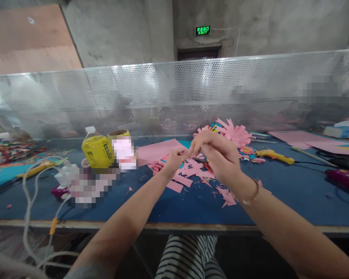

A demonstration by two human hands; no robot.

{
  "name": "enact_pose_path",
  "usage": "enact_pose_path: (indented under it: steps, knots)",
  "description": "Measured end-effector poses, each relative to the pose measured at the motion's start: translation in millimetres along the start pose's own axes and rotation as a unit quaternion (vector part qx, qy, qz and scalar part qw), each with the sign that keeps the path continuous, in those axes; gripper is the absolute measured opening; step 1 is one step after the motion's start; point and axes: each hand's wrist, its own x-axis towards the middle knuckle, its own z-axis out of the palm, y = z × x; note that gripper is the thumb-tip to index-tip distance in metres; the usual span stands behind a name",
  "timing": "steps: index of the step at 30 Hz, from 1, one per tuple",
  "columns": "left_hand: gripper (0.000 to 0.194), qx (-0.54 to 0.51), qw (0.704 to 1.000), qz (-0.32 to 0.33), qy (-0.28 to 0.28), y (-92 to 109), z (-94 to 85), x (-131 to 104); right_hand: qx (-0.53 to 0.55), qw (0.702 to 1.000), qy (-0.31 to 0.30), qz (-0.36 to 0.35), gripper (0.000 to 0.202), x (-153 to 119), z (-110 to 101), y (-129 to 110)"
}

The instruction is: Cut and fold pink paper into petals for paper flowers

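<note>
My left hand (174, 161) is closed in a pinch above the middle of the table. My right hand (221, 155) is curled beside it, its fingertips almost meeting those of the left. Whatever lies between the fingers is too small and hidden to make out. Below and around both hands lie cut pink paper strips and scraps (182, 179). Behind the right hand stands a pink fringed paper flower (234, 133). A large pink paper sheet (157, 151) lies behind my left hand.
Left of my hands stand a bottle with a yellow label (97, 151) and a tape roll (118, 133). Yellow glue guns lie at right (275, 155) and left (36, 169). White cables (31, 193) hang over the table edge. A perforated metal screen (163, 100) closes the back.
</note>
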Motion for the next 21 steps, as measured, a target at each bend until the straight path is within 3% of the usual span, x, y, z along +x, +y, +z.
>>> enact_pose_path:
  steps: [3, 6, 10, 16, 21]
  knots:
    - [0.022, 0.08, 0.996, 0.031, 0.013, -4, -1.8, 4, -0.171, 0.984, 0.007, 0.044, 0.013, -6, -7, 76]
    - [0.024, 0.093, 0.995, 0.034, -0.015, -9, -2.0, 5, -0.205, 0.974, -0.041, 0.085, 0.022, -26, -12, 120]
    - [0.022, 0.09, 0.994, 0.039, -0.045, -14, -0.9, 5, -0.226, 0.964, -0.121, 0.066, 0.013, -41, -12, 129]
    - [0.013, 0.083, 0.993, 0.082, -0.03, -22, -2.2, 9, -0.265, 0.954, -0.135, 0.045, 0.012, -43, -12, 127]
    - [0.02, -0.073, 0.997, 0.013, -0.008, -15, 4.4, 7, -0.314, 0.94, -0.135, -0.007, 0.014, -49, -13, 133]
